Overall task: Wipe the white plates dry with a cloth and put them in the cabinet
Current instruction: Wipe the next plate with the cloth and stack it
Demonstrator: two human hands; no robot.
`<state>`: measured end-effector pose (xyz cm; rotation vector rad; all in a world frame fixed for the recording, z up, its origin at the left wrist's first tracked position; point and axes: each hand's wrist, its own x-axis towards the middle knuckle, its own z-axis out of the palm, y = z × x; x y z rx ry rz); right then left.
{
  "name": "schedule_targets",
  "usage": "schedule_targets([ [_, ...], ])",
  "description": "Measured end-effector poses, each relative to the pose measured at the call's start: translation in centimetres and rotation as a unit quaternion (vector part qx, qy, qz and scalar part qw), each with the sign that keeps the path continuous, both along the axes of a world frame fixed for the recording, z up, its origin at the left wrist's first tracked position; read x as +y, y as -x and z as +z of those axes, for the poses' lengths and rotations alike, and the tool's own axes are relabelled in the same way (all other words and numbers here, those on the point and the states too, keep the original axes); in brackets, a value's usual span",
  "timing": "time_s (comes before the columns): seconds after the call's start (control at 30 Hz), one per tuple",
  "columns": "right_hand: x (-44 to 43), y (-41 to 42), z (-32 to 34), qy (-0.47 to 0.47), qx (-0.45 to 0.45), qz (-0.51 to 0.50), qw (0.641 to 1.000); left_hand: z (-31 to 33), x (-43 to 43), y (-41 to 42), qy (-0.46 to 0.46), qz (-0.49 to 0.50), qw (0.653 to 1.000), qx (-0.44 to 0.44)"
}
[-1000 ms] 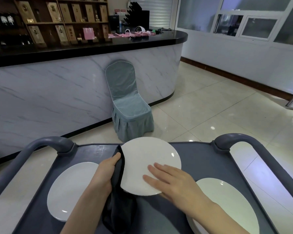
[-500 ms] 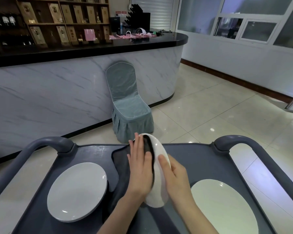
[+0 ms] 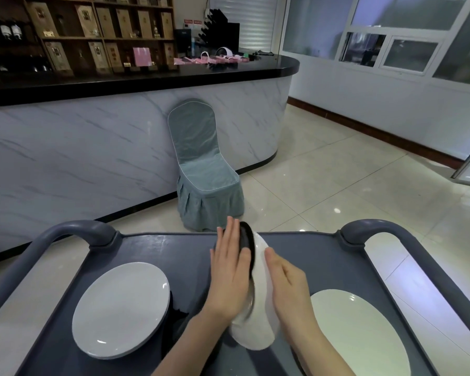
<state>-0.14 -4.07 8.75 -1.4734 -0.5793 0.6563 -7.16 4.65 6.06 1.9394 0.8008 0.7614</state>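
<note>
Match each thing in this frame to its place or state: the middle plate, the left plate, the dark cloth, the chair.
Things:
1. middle plate
2. left plate
3. dark cloth
4. chair

Places or states:
a. against the marble counter
b. lying flat on the cart
c. pressed under the left hand
d. standing on edge

Pairs: 1-d, 2-b, 3-c, 4-a
</note>
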Motion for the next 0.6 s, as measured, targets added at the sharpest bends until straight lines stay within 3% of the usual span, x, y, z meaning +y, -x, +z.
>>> schedule_targets([
  [0.13, 0.4, -0.5, 0.4, -0.008, 0.040, -0.003, 0.999, -1.4, -2.2, 0.1, -0.159, -0.064, 0.983, 0.065],
  [0.23, 0.2, -0.4, 0.3, -0.007, 0.057, 0.008, 0.998, -0.7, -1.0, -0.2, -0.170, -0.083, 0.979, 0.079],
  [0.6, -1.9, -2.9, 0.8, 0.001, 0.122, 0.003, 0.993, -2.0, 4.0, 1.7, 0.045, -0.049, 0.997, 0.027],
])
